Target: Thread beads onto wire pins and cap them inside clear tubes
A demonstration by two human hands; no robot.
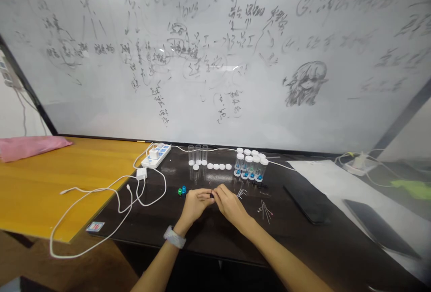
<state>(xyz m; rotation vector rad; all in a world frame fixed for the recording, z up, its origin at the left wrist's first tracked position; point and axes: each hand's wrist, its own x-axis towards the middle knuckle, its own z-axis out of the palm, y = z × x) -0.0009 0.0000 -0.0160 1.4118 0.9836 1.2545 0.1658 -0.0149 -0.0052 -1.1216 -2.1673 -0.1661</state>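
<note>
My left hand (pixel 195 203) and my right hand (pixel 229 204) meet at the middle of the dark table, fingertips pinched together. Between them is a small dark piece (pixel 212 195), mostly covered by the fingers and too small to name. Left of my left hand lie a green ball (pixel 179 191) and a blue ball (pixel 184 189), both shiny. Thin white sticks (pixel 241 193) rest just right of my right hand. Farther right is a bunch of thin pins (pixel 265 210) with small coloured ends. Several small dark pieces (pixel 259 185) lie beyond.
Behind my hands stand clear tubes (pixel 198 154) and a row of white caps (pixel 216 166). Several capped tubes (pixel 249 166) hold blue contents. A power strip (pixel 156 155) and white cables (pixel 117 189) lie left. A black phone-like slab (pixel 306 204) lies right, before a whiteboard (pixel 208 103).
</note>
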